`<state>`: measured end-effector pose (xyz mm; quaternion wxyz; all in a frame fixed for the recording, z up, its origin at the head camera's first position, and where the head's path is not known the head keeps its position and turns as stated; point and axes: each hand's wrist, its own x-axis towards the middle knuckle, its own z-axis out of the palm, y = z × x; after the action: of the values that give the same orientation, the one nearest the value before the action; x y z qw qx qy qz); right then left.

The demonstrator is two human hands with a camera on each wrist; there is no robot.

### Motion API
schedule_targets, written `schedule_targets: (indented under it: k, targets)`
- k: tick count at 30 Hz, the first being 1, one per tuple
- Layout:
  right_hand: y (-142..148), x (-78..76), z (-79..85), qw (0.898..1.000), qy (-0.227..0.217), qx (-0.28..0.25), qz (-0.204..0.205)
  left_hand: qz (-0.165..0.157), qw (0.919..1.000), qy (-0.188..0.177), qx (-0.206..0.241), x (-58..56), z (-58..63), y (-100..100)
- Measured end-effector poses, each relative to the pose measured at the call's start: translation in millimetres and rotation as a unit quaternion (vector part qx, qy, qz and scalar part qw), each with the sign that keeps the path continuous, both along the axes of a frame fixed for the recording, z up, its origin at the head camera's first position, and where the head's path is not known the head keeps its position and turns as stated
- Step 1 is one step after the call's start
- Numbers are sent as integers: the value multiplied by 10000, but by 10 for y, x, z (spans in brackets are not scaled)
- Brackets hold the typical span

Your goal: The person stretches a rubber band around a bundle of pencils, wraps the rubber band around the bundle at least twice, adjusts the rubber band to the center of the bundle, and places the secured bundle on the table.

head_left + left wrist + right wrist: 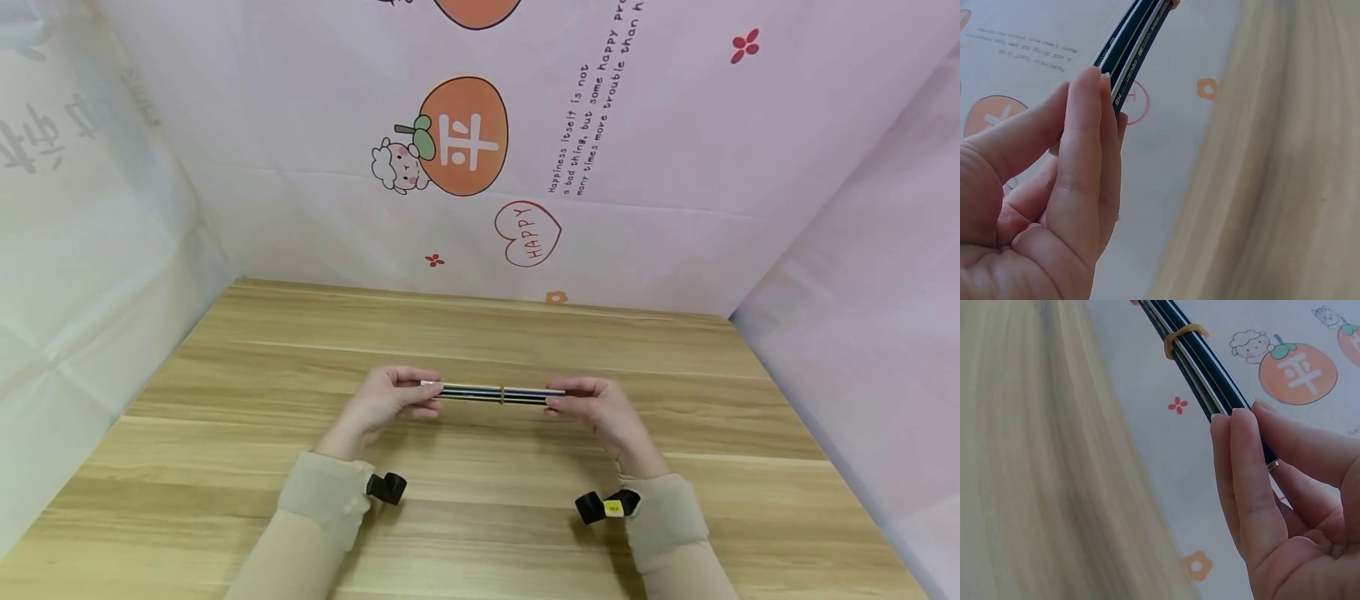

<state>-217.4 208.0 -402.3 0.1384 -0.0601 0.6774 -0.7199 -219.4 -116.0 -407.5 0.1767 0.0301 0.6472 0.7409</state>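
A bundle of dark pencils (472, 392) with pale stripes is held level above the table, stretched between both hands. A tan rubber band (1185, 339) circles it near the middle. My left hand (393, 400) pinches one end between thumb and fingers; in the left wrist view the letters HB show on a pencil (1132, 75) beside the fingertips. At the other end my right hand (596, 408) pinches the bundle, and a pencil end pokes out past the fingers in the right wrist view. The fingers hide parts of both ends.
The wood-grain table (480, 333) lies under the hands. A white printed sheet (660, 225) with fruit drawings and text rises behind it, and pale sheets stand at left and right. Each wrist wears a beige band with a small black camera (387, 488).
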Motion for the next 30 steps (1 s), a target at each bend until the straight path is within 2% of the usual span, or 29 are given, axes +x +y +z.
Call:
schedule_targets:
  k: [4, 8, 20, 30]
  targets:
    - [15, -32, -98, 9997, -142, 202, 63, -37, 9998, -119, -156, -26, -113, 28]
    - [35, -57, -180, 9993, -243, 264, 51, -54, 9997, -192, -158, -39, -177, 52]
    - [64, -88, -331, 9977, -676, -3, 6, -129, 9989, -417, -161, -44, -289, 87]
    - [36, -89, -408, 9965, -824, 113, -103, -190, 9982, -534, -195, -53, -342, 96]
